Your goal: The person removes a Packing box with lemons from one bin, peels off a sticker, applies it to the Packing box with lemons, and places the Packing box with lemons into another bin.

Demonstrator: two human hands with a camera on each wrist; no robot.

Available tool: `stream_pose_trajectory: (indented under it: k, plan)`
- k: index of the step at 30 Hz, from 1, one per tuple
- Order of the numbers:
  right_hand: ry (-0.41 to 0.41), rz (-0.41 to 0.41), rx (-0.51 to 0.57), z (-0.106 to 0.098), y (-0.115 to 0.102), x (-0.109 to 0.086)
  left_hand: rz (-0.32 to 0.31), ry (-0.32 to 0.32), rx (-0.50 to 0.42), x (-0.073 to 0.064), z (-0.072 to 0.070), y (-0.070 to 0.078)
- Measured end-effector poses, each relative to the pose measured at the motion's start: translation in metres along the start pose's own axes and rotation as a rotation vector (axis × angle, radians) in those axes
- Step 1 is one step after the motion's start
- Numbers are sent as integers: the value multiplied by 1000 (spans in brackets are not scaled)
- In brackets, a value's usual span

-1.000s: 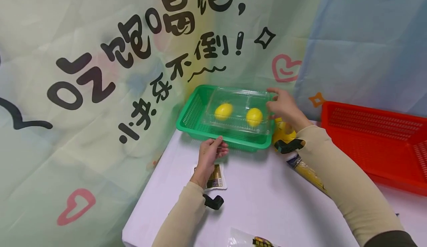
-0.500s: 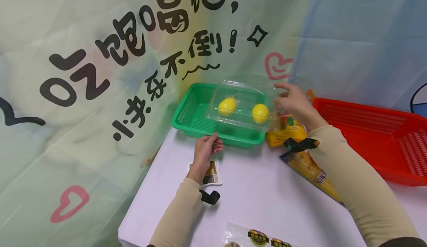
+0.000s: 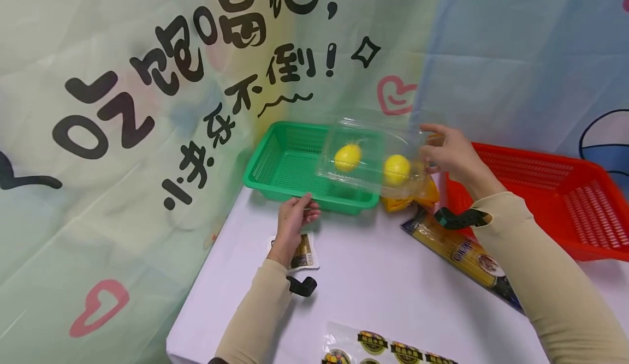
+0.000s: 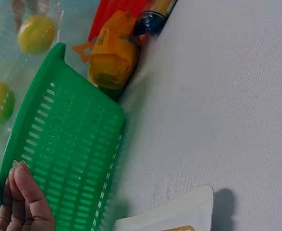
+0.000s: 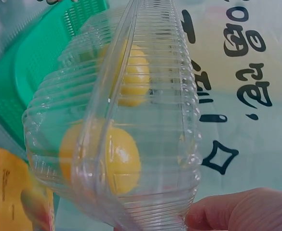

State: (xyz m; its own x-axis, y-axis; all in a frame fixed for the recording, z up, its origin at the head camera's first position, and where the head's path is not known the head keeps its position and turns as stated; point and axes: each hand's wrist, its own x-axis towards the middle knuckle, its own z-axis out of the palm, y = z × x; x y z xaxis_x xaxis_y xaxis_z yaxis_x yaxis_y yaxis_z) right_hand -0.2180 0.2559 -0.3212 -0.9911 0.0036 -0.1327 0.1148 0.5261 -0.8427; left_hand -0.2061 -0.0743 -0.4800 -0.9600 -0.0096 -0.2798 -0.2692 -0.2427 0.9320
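Note:
A clear plastic clamshell box point(image 3: 368, 162) with two lemons point(image 3: 347, 157) inside hangs tilted over the right end of a green basket point(image 3: 280, 189). My right hand point(image 3: 454, 154) grips the box by its right end, thumb and fingers on its edge; in the right wrist view the ribbed box point(image 5: 145, 139) looks closed around the lemons point(image 5: 124, 159). My left hand point(image 3: 292, 219) pinches the basket's front rim. The left wrist view has its fingers point(image 4: 32, 197) against the outer side of the slotted wall point(image 4: 73, 144).
An orange-yellow bag point(image 3: 425, 195) lies between the green basket and a red basket point(image 3: 530, 189). In front of it is a long yellow-and-dark packet point(image 3: 462, 252). A small flat packet point(image 3: 306, 252) sits by my left wrist, and a sticker sheet point(image 3: 388, 347) lies at the near edge.
My right hand has lifted the box with the lemons and carried it rightward, partly out past the green basket's right end. The left hand stays at the rim. The head view has turned slightly right.

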Motion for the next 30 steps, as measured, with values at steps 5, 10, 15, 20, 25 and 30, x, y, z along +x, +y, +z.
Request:
stream_pose_trajectory:
  k: [5,10,15,20,25,30]
  plan:
    - [26,-1,-9,-8,11,-8,9,16,-5,0,0,-1]
    - [32,36,-16,-18,21,-17,9,11,-18,-1,3,-2]
    - [32,60,-13,-28,32,-29,15,13,-14,-2,7,-4]
    - [42,62,-25,-30,36,-38,8,17,-14,-2,5,-4]
    - [34,58,-27,-31,38,-48,-2,11,-6,-1,4,-4]
    - [12,58,-32,-31,43,-62,-1,9,-10,-1,5,-5]
